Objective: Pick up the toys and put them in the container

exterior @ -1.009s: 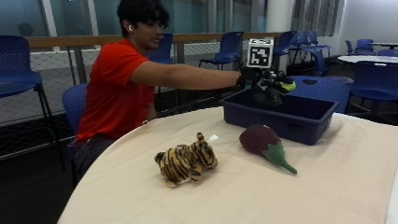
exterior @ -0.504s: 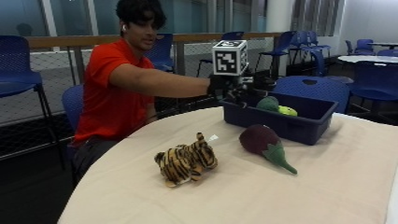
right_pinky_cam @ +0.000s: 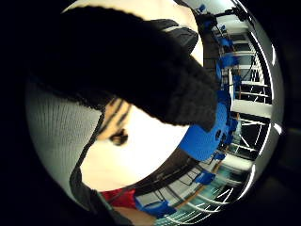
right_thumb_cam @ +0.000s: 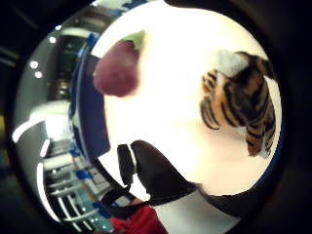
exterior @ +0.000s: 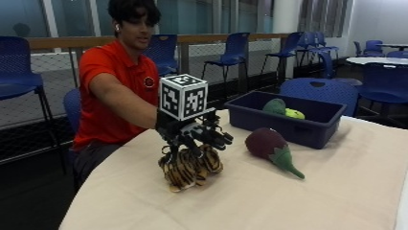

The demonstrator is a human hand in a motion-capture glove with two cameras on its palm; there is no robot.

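Observation:
A striped tiger toy lies on the cream table near the person. My gloved right hand hovers just above it, fingers spread and loosely bent, holding nothing. The thumb side palm view shows the tiger below the palm with a gap between. A purple eggplant toy with a green stem lies between the tiger and the blue container, and it shows in the palm view too. Two green toys sit inside the container. A gloved finger fills much of the little finger side palm view.
The round table has a near edge by the person's seat. Blue chairs stand behind the container, and a railing runs further back. Bare tabletop lies in front of the tiger and the eggplant.
My hand has left the container, where a green toy stays behind, and has come back toward the person to hang over the tiger. The outside camera has shifted too.

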